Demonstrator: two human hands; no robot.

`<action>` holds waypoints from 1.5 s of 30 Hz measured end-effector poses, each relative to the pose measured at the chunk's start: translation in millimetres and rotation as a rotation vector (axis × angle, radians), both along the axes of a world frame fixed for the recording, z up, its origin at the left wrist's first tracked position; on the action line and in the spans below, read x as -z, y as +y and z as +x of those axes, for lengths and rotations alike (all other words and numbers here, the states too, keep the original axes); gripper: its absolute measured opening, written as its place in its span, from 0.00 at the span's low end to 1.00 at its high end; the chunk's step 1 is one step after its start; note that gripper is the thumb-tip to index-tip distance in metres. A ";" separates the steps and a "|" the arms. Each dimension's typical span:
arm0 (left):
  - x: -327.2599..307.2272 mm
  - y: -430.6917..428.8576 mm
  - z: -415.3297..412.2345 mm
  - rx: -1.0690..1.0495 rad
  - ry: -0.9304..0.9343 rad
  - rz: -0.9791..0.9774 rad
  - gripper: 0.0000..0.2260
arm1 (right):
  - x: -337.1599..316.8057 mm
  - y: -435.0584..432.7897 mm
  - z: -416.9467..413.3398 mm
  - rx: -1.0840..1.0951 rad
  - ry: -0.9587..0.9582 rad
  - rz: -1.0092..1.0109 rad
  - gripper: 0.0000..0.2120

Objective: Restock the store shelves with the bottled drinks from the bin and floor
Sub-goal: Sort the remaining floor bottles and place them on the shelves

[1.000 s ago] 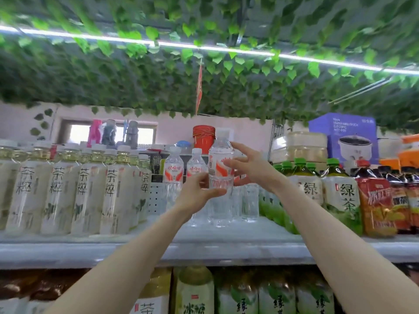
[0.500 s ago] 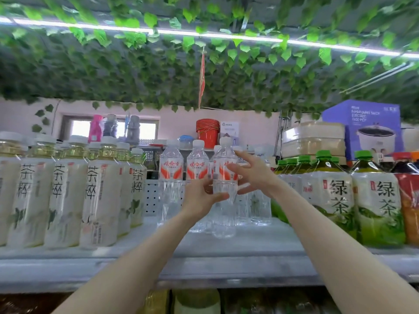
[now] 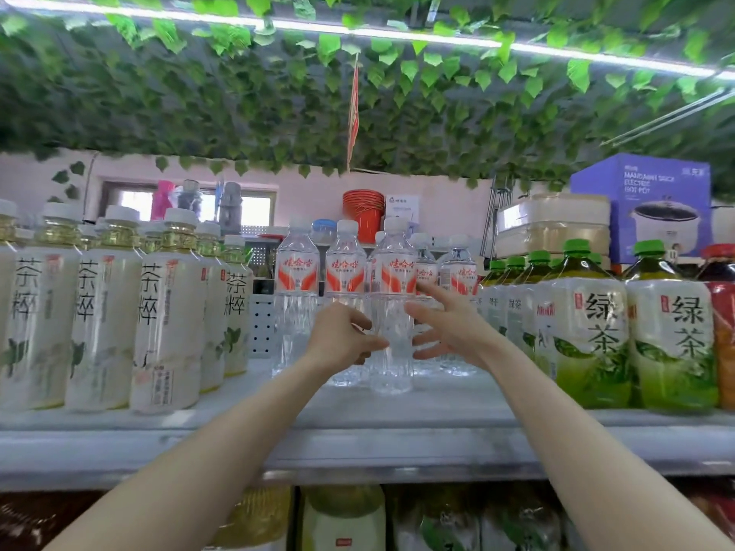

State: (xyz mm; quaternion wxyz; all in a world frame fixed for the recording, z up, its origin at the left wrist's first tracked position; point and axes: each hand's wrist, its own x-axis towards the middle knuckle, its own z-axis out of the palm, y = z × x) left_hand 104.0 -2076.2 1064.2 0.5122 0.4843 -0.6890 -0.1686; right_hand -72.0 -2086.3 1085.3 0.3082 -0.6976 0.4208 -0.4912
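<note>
Plastic ivy point(image 3: 278, 113) covers the whole ceiling, and a white light strip point(image 3: 397, 33) runs across it from left to right. A narrow red pennant point(image 3: 352, 109) hangs down at the centre. Against the far pink wall point(image 3: 310, 200) stands a stack of orange buckets point(image 3: 364, 210), with a small window point(image 3: 258, 208) to their left. Far right, a purple hot-pot box point(image 3: 652, 200) sits beside stacked beige lidded containers point(image 3: 553, 228).

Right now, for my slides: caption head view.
Left hand grips a water bottle on the shelf; right hand open beside it.
</note>
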 end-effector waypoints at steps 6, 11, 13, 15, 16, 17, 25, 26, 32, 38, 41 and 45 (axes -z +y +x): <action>-2.3 -8.3 -3.9 -0.060 -0.092 -0.026 0.10 | -1.0 -4.4 4.2 0.014 -0.014 0.013 0.27; -3.2 -14.2 -10.2 -0.116 -0.138 -0.026 0.10 | 1.6 -8.5 6.2 0.030 -0.034 -0.001 0.28; -3.5 -16.5 -11.7 -0.122 -0.150 -0.023 0.09 | 1.9 -10.5 7.4 0.040 -0.036 -0.002 0.29; -2.9 -18.6 -12.2 -0.127 -0.152 -0.022 0.10 | 2.1 -13.0 8.9 0.051 -0.028 -0.002 0.29; -2.7 -19.1 -12.5 -0.131 -0.150 -0.020 0.10 | 2.0 -14.0 9.2 0.056 -0.027 -0.002 0.29; -2.7 -19.9 -12.5 -0.135 -0.152 -0.024 0.09 | 1.8 -14.7 9.4 0.059 -0.029 0.000 0.29; -2.8 -14.4 -11.9 -0.107 -0.141 0.010 0.07 | 1.8 -15.3 9.0 0.058 -0.022 0.028 0.29; -2.5 -14.0 -10.7 -0.099 -0.132 0.024 0.13 | 1.9 -14.8 9.5 0.063 -0.022 0.028 0.29; -5.0 9.1 3.3 -0.019 -0.122 0.048 0.22 | 1.6 2.2 9.7 0.112 -0.042 -0.040 0.28; -2.8 71.8 25.7 0.084 -0.085 0.041 0.27 | 3.1 60.5 12.2 0.149 -0.011 -0.115 0.26; -0.1 117.2 33.7 0.154 -0.038 0.021 0.28 | 6.5 102.6 15.5 0.152 -0.015 -0.155 0.24; 19.3 181.4 42.8 0.209 0.041 0.009 0.28 | 24.8 165.3 21.0 0.149 -0.059 -0.161 0.24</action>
